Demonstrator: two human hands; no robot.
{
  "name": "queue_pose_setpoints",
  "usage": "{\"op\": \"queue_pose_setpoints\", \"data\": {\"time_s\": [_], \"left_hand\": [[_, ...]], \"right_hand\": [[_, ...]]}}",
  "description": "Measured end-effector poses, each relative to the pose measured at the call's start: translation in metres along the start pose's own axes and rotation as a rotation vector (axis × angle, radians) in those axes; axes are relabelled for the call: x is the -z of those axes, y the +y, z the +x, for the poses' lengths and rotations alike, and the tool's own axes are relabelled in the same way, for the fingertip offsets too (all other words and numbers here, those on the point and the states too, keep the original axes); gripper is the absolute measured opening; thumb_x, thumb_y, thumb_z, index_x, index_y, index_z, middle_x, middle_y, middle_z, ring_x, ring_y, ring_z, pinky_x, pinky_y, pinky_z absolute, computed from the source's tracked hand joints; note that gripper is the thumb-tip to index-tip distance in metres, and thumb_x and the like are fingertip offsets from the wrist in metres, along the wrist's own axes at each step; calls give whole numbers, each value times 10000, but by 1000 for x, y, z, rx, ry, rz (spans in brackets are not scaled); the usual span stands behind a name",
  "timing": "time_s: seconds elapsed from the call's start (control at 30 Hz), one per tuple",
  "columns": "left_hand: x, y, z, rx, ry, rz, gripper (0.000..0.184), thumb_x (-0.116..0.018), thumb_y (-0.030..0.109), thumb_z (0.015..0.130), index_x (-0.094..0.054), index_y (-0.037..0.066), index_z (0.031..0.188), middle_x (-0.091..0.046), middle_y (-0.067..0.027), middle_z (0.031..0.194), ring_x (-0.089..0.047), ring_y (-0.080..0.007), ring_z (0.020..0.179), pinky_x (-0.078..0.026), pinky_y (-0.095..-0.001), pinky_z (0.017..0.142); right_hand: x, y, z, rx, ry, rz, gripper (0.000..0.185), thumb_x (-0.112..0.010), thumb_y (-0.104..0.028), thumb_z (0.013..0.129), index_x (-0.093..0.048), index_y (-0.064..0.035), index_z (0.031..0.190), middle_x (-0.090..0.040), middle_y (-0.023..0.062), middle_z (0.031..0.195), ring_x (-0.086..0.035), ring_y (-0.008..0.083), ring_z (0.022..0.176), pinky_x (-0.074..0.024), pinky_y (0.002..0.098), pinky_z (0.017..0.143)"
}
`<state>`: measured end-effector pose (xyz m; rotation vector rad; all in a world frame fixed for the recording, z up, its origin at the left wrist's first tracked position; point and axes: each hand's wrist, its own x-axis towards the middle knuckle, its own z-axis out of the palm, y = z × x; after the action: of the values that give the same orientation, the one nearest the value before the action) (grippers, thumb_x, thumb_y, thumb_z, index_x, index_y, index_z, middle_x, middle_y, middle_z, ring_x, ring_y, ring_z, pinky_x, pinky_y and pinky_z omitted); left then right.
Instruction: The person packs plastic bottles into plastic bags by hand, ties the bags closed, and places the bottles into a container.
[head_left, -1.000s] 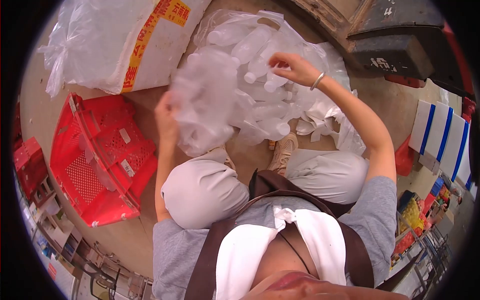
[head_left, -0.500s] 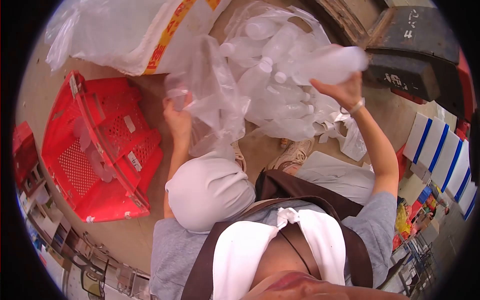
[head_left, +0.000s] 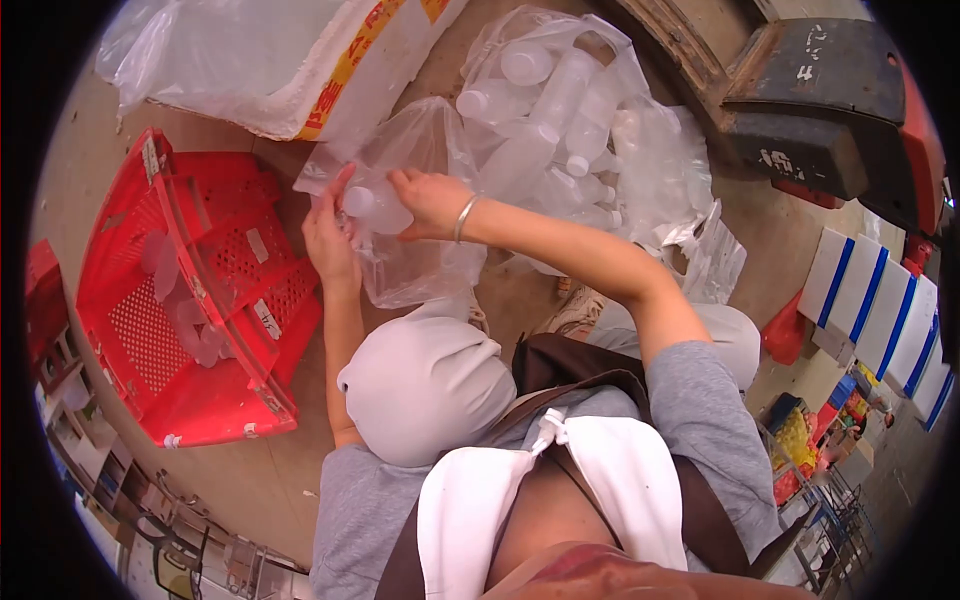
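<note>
Right hand [head_left: 432,205] is gripping a translucent plastic bottle [head_left: 387,211], fingers closing round its body, capped end pointing at my left hand. Left hand [head_left: 332,245] is pinching the edge of a thin clear bag [head_left: 425,265]. Bottle is sitting between both hands, at the near side of the bag film; could be just inside the mouth, film is too see-through to be sure.

Risks: film is hanging limp, so the cap could be snagging a fold and tearing it. If the left pinch is slipping, the mouth is collapsing over the bottle. Smooth plastic could also be sliding out of my right fingers and dropping to the floor [head_left: 300,465].

Hard to see: left fingertips are partly hiding behind film, right palm is covering the bottle's far end. More bottles [head_left: 560,95] are lying beyond in crumpled plastic, lower ones blurring together. Foam box [head_left: 375,85] is running off the top edge.
</note>
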<state>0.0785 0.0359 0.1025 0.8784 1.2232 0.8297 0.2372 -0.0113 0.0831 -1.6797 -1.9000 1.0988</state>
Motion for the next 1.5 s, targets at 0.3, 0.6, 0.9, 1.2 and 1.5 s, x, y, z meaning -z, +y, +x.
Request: {"op": "queue_pose_setpoints", "data": {"time_s": [0.3,0.6,0.9,1.2,1.5], "left_hand": [[25,25,1,-333,24,666,229,-474,195,901,-612,26,830,-518,19,667,-419,-64,577,-320,-227,517],[27,53,-5,-516,5,727,238,-454,131,895,-640,6,974,-564,-30,622,-469,-121,608,-375,-245,602],[5,85,-18,-105,-305,-120,338,-396,29,889,-468,-48,1210,-562,-129,1115,-303,4,443,-265,-151,407],[-22,89,-29,-109,-330,-71,415,-364,-8,891,-359,-38,1306,-490,-149,1250,-298,11,454,-266,-142,401],[-2,84,-31,-183,-333,7,408,-397,8,891,-400,-31,1297,-503,-140,1216,-295,14,460,-231,-143,399]], "right_hand": [[131,134,-95,-164,347,-429,276,-609,-18,685,-564,-96,946,-597,75,867,-605,213,808,-483,338,708],[109,215,-118,31,275,-561,616,-735,-113,576,-510,-117,1150,-511,61,1186,-481,269,1105,-356,411,960],[159,65,-133,-14,714,473,621,-771,-143,602,-506,-43,1155,-568,86,1107,-571,182,961,-457,305,853],[57,-24,-33,122,365,545,693,-778,-255,588,-458,-11,1152,-616,146,947,-609,241,892,-472,350,805],[62,14,-39,130,31,466,187,-621,-163,794,-631,-31,926,-640,100,843,-629,187,736,-508,303,676]]}}
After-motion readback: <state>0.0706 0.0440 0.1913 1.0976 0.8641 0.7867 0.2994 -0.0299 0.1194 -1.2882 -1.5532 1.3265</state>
